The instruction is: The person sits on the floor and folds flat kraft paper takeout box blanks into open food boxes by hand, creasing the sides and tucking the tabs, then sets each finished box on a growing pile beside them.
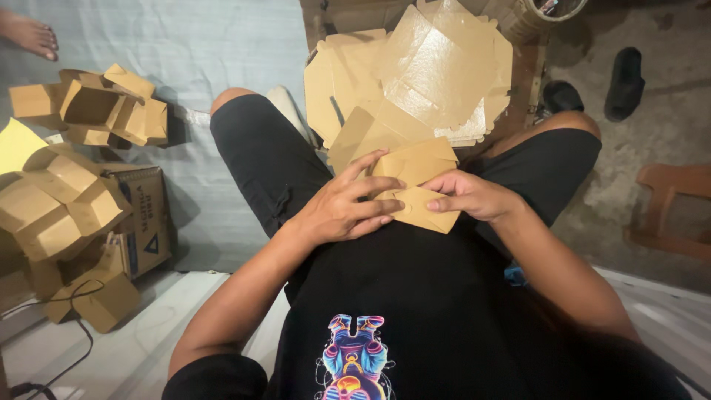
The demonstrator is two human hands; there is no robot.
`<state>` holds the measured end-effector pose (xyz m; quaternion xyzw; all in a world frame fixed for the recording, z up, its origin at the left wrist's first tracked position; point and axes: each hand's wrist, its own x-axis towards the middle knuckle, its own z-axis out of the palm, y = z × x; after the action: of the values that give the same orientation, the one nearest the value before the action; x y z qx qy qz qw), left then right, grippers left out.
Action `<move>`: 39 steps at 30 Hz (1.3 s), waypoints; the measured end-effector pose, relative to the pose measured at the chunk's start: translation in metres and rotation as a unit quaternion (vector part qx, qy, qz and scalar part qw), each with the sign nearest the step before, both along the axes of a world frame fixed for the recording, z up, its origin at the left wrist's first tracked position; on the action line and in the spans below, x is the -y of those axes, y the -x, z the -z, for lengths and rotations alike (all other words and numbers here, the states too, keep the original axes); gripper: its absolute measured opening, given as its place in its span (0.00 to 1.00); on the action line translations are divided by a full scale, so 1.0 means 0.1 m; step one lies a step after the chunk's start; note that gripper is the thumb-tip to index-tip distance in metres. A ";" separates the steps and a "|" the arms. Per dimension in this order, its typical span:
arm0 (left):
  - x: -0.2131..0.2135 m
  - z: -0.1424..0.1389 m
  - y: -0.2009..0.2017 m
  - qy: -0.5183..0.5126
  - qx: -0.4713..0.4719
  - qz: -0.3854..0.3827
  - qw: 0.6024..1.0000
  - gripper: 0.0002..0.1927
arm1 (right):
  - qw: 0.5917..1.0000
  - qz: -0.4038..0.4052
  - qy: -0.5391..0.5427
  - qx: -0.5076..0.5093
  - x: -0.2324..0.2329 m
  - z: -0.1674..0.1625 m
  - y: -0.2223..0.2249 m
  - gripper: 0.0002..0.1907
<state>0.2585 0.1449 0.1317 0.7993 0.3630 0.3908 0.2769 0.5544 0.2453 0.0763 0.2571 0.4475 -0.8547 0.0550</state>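
- The left hand point(344, 211) lies flat on a partly folded brown cardboard box point(415, 185) held over the lap, fingers spread along its near flap.
- The right hand point(470, 196) pinches the box's right edge, thumb on top, fingers curled under.
- Judgement: pressing the crease firmly while the left hand steadies the panel should keep the fold square.
- Flat box blanks point(415, 74) lie stacked just beyond; finished boxes point(81, 155) pile up at the left.
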 end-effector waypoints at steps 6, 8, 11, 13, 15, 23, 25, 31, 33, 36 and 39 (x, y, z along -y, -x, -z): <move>-0.32 0.02 -0.36 0.011 0.018 -0.026 0.999 0.13 | 1.000 0.003 -0.009 -0.010 -0.33 -0.12 -0.28 0.25; -0.39 0.04 -0.44 0.002 0.023 -0.023 0.999 0.15 | 1.000 0.004 -0.019 -0.007 -0.40 -0.12 -0.36 0.25; -0.48 0.07 -0.53 -0.005 0.019 -0.019 1.000 0.16 | 1.000 0.008 -0.023 -0.006 -0.48 -0.10 -0.48 0.24; -0.54 0.07 -0.56 -0.011 0.012 -0.015 1.000 0.16 | 1.000 0.020 -0.009 0.000 -0.51 -0.08 -0.53 0.23; -0.59 0.06 -0.58 -0.020 0.008 -0.009 1.000 0.16 | 1.000 0.022 -0.015 -0.008 -0.53 -0.07 -0.58 0.22; -0.72 0.00 -0.65 -0.031 0.003 0.019 0.999 0.13 | 0.999 0.009 -0.002 -0.031 -0.63 -0.06 -0.69 0.22; -0.75 -0.02 -0.67 -0.036 0.002 0.018 0.999 0.13 | 0.999 0.013 -0.002 -0.030 -0.64 -0.08 -0.70 0.22; -0.83 -0.05 -0.74 -0.058 -0.021 0.012 0.998 0.14 | 0.999 0.002 0.007 -0.033 -0.73 -0.13 -0.74 0.23; -0.85 -0.06 -0.77 -0.055 -0.028 0.003 0.998 0.15 | 0.999 0.004 -0.009 -0.031 -0.76 -0.14 -0.77 0.22; -0.85 -0.05 -0.80 -0.039 -0.012 -0.007 0.999 0.14 | 0.999 0.008 -0.025 -0.027 -0.80 -0.13 -0.82 0.21; -0.85 -0.03 -0.83 -0.017 0.017 -0.010 1.000 0.16 | 0.999 0.017 -0.029 -0.020 -0.82 -0.10 -0.85 0.20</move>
<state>0.3412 0.2301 0.1352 0.7936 0.3591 0.4132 0.2654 0.6398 0.3273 0.0866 0.2485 0.4686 -0.8474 0.0242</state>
